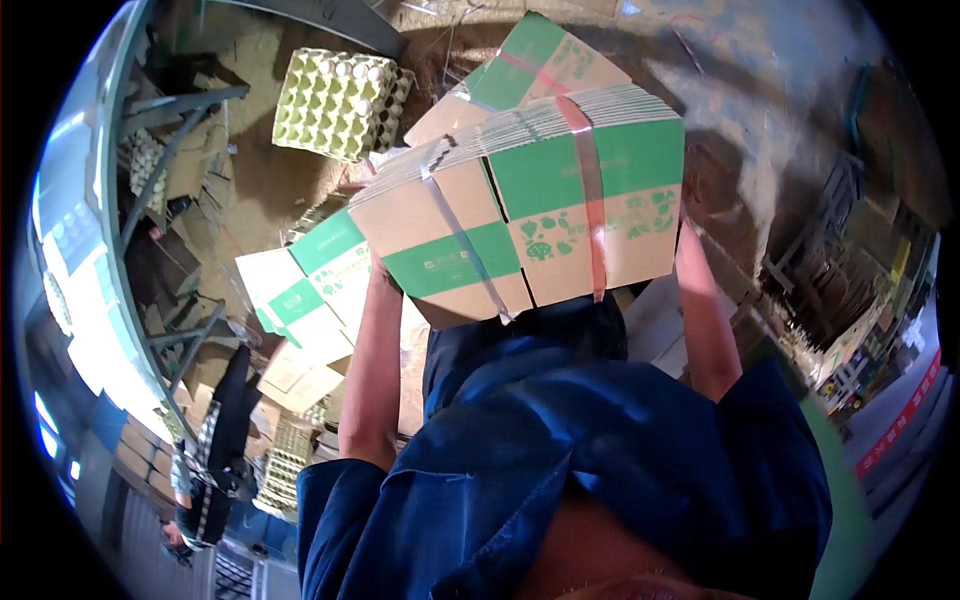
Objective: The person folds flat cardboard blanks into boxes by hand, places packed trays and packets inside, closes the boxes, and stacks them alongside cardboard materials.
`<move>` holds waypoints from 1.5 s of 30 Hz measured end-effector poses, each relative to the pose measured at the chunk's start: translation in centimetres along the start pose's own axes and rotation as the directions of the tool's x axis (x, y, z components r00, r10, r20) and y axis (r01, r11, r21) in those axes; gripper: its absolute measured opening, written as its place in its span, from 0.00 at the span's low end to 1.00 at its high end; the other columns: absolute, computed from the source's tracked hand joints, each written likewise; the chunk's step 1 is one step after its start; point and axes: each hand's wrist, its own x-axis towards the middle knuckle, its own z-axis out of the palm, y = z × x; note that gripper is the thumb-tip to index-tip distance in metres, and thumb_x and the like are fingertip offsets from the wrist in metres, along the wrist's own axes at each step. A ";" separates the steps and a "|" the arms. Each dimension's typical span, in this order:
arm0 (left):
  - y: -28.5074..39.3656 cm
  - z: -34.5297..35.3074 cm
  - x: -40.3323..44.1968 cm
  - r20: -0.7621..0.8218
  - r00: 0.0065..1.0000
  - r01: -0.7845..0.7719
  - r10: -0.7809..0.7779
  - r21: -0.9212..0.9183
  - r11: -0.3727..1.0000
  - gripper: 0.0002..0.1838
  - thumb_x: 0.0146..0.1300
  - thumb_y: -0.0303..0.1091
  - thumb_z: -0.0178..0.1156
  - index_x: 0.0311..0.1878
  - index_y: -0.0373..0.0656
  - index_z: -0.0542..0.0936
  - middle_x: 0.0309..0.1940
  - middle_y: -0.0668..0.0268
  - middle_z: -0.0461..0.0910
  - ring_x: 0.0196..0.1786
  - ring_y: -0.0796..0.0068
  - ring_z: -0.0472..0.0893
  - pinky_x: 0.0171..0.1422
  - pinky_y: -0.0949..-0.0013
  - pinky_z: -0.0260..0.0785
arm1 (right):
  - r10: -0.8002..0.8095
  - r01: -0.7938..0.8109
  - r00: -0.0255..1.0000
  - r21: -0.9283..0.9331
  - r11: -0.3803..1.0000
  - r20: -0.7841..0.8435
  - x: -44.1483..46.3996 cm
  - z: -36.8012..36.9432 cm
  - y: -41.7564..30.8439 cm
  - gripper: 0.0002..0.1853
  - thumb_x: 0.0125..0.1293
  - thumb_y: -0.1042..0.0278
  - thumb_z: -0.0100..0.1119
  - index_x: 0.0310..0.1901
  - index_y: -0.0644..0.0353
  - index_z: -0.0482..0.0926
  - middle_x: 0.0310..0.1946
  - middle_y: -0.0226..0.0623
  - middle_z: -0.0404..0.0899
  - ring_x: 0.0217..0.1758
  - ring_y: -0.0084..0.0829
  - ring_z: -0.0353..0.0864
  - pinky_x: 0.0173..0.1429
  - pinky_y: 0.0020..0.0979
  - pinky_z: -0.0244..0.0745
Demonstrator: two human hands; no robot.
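Observation:
A thick bundle of flattened green-and-brown cardboard boxes is held up in front of my torso. One pink band and one clear band cross it. My left hand is at its left end, mostly hidden by the cardboard. At the right end, my right hand supports the bundle, with its fingers out of sight behind the edge.
Stacked egg trays stand on the floor beyond the bundle. Loose green-and-white cardboard lies left. A metal frame runs along the left side. Another person is at lower left. Piled materials are at right.

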 end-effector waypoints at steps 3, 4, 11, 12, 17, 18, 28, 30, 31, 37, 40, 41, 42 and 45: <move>4.2 1.8 -1.7 0.103 0.995 -0.010 0.003 0.068 0.998 0.28 0.73 0.49 0.46 0.68 0.40 0.66 0.60 0.58 0.75 0.59 0.59 0.77 0.58 0.57 0.75 | -0.050 0.054 0.996 0.047 0.997 -0.074 -7.0 0.1 2.8 0.20 0.70 0.57 0.51 0.57 0.60 0.78 0.48 0.37 0.83 0.46 0.29 0.82 0.50 0.32 0.78; 5.6 2.5 -2.3 0.140 0.990 -0.012 -0.002 0.100 0.995 0.28 0.73 0.49 0.46 0.68 0.40 0.66 0.60 0.58 0.75 0.59 0.59 0.77 0.58 0.57 0.75 | -0.069 0.076 0.993 0.060 0.995 -0.100 -9.0 0.6 4.2 0.20 0.70 0.57 0.52 0.57 0.60 0.78 0.48 0.37 0.82 0.46 0.29 0.82 0.50 0.32 0.78; 11.7 10.8 -7.0 0.434 0.895 -0.061 -0.102 0.345 0.937 0.28 0.73 0.49 0.46 0.69 0.40 0.66 0.61 0.58 0.74 0.60 0.59 0.77 0.59 0.57 0.75 | -0.223 0.262 0.939 0.121 0.957 -0.262 -20.3 5.9 13.5 0.21 0.70 0.58 0.52 0.59 0.60 0.77 0.50 0.38 0.82 0.48 0.30 0.82 0.52 0.33 0.77; 11.7 11.7 -8.0 0.465 0.877 -0.067 -0.124 0.373 0.925 0.28 0.73 0.48 0.46 0.69 0.41 0.66 0.61 0.58 0.74 0.60 0.59 0.77 0.59 0.57 0.75 | -0.239 0.283 0.927 0.122 0.951 -0.288 -21.6 6.5 14.9 0.21 0.70 0.58 0.52 0.59 0.60 0.77 0.50 0.38 0.82 0.48 0.30 0.82 0.52 0.33 0.77; 12.0 15.0 -11.5 0.569 0.794 -0.099 -0.212 0.466 0.879 0.28 0.73 0.48 0.46 0.69 0.41 0.66 0.61 0.58 0.74 0.60 0.59 0.76 0.60 0.57 0.74 | -0.334 0.373 0.865 0.033 0.927 -0.375 -24.7 8.0 18.9 0.22 0.70 0.58 0.52 0.60 0.60 0.76 0.52 0.38 0.82 0.49 0.31 0.82 0.53 0.33 0.77; 11.7 15.1 -12.4 0.578 0.784 -0.104 -0.225 0.481 0.871 0.28 0.73 0.48 0.46 0.69 0.41 0.66 0.61 0.58 0.74 0.60 0.59 0.76 0.60 0.56 0.74 | -0.358 0.391 0.849 0.007 0.920 -0.390 -25.1 8.1 19.7 0.22 0.70 0.58 0.52 0.60 0.60 0.76 0.52 0.39 0.82 0.49 0.31 0.82 0.53 0.33 0.77; 9.4 14.5 -19.7 0.597 0.672 -0.102 -0.439 0.661 0.744 0.28 0.74 0.48 0.45 0.69 0.41 0.65 0.62 0.58 0.73 0.61 0.59 0.75 0.61 0.56 0.73 | -0.314 0.601 0.640 0.202 0.773 -0.701 -32.3 11.2 29.4 0.24 0.72 0.58 0.51 0.67 0.55 0.71 0.61 0.38 0.76 0.58 0.29 0.76 0.62 0.33 0.70; 8.2 13.9 -21.3 0.589 0.648 -0.098 -0.482 0.692 0.715 0.28 0.74 0.48 0.45 0.69 0.41 0.65 0.62 0.58 0.73 0.61 0.59 0.75 0.61 0.56 0.73 | -0.236 0.612 0.660 0.329 0.719 -0.714 -35.5 12.6 32.1 0.24 0.73 0.58 0.50 0.68 0.54 0.69 0.62 0.38 0.76 0.59 0.28 0.75 0.63 0.32 0.70; 7.5 13.6 -22.0 0.586 0.639 -0.098 -0.498 0.704 0.703 0.28 0.74 0.48 0.45 0.69 0.41 0.65 0.62 0.58 0.73 0.61 0.59 0.75 0.61 0.56 0.73 | -0.180 0.622 0.682 0.431 0.654 -0.709 -36.6 13.1 33.6 0.25 0.74 0.57 0.49 0.70 0.53 0.68 0.63 0.38 0.75 0.60 0.28 0.74 0.64 0.32 0.69; 0.7 18.6 -23.5 0.545 0.488 -0.116 -0.681 0.814 0.569 0.28 0.74 0.48 0.45 0.70 0.41 0.65 0.63 0.58 0.72 0.62 0.58 0.75 0.62 0.55 0.72 | 0.029 0.634 0.621 0.523 0.570 -0.784 -41.0 15.8 39.8 0.23 0.76 0.54 0.47 0.68 0.54 0.71 0.58 0.35 0.78 0.55 0.26 0.77 0.58 0.30 0.72; -4.0 21.2 -24.8 0.502 0.403 -0.126 -0.766 0.859 0.497 0.28 0.74 0.48 0.44 0.70 0.41 0.65 0.63 0.58 0.72 0.62 0.58 0.74 0.62 0.55 0.72 | 0.151 0.664 0.591 0.584 0.468 -0.793 -43.4 19.1 42.5 0.25 0.76 0.50 0.47 0.66 0.57 0.73 0.54 0.38 0.80 0.50 0.25 0.79 0.53 0.29 0.75; -5.5 21.9 -25.0 0.479 0.373 -0.129 -0.795 0.875 0.467 0.28 0.74 0.48 0.44 0.70 0.41 0.65 0.63 0.58 0.72 0.62 0.58 0.74 0.62 0.55 0.72 | 0.221 0.654 0.645 0.678 0.335 -0.732 -44.5 20.5 42.3 0.26 0.75 0.48 0.47 0.65 0.58 0.74 0.54 0.38 0.80 0.50 0.25 0.79 0.53 0.29 0.75; -7.4 22.1 -25.8 0.453 0.339 -0.133 -0.824 0.891 0.435 0.28 0.74 0.48 0.44 0.70 0.41 0.65 0.63 0.58 0.72 0.62 0.58 0.74 0.62 0.55 0.72 | 0.273 0.647 0.689 0.740 0.184 -0.671 -45.9 21.7 43.3 0.27 0.75 0.47 0.47 0.64 0.58 0.74 0.54 0.38 0.80 0.50 0.25 0.79 0.53 0.29 0.75; -11.4 20.9 -28.0 0.368 0.264 -0.147 -0.892 0.929 0.340 0.28 0.74 0.48 0.44 0.70 0.41 0.65 0.63 0.58 0.72 0.63 0.58 0.74 0.63 0.55 0.71 | 0.337 0.643 0.466 0.575 0.507 -0.818 -49.3 26.8 45.5 0.24 0.73 0.48 0.48 0.59 0.58 0.78 0.51 0.37 0.82 0.50 0.27 0.79 0.54 0.34 0.74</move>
